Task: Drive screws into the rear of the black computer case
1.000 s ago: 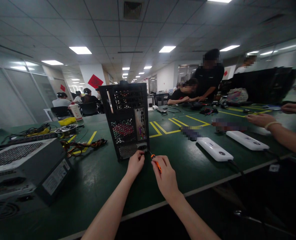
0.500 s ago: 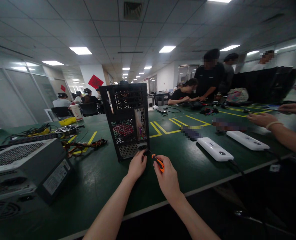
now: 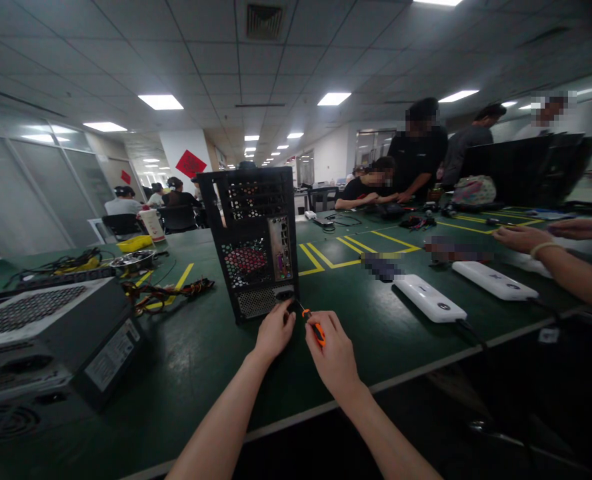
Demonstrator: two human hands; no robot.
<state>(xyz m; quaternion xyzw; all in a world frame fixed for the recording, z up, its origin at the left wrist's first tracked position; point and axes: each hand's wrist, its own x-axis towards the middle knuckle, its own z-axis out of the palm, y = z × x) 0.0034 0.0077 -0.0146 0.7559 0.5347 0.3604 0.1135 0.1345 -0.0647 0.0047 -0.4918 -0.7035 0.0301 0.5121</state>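
Observation:
A black computer tower (image 3: 231,273) stands upright on the green table, its rear panel with ports and a power supply grille facing me. At its lower right corner is my left hand (image 3: 275,330), fingers bent and drawn together just under the power socket (image 3: 285,294). Whatever those fingertips pinch, if anything, is too small to make out. My right hand (image 3: 333,347) is closed round the orange and black handle of a screwdriver (image 3: 317,329). Its thin shaft points up and left to the tower's lower right edge, close to my left fingertips; the tip's exact contact is unclear.
On the left lie grey power supply units (image 3: 51,353) and a bundle of cables (image 3: 171,293). White power banks (image 3: 429,299) with cords lie to the right. A co-worker's hands (image 3: 526,240) reach in at far right. The table's front edge (image 3: 326,408) runs close to me.
My right hand and the screwdriver have shifted slightly, and the handle shows a different side. My left hand stays almost in place. At far right, a co-worker's farther hand has moved a little.

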